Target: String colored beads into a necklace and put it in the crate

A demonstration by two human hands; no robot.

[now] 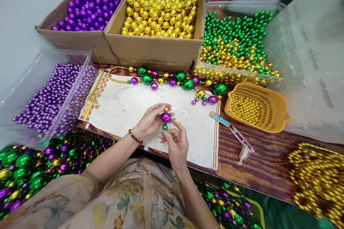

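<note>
My left hand pinches a thin needle that sticks up above it, with a small gold bead and a purple bead threaded on it. My right hand is closed just below, fingertips holding the string under a small green bead. Both hands hover over a white cloth. A finished strand of green, purple and gold beads lies along the cloth's far edge.
At the back stand cardboard boxes of purple balls and gold balls, and a clear tub of green and gold beads. A tub of purple beads is left, a yellow basket and snips right. Bead heaps lie in front.
</note>
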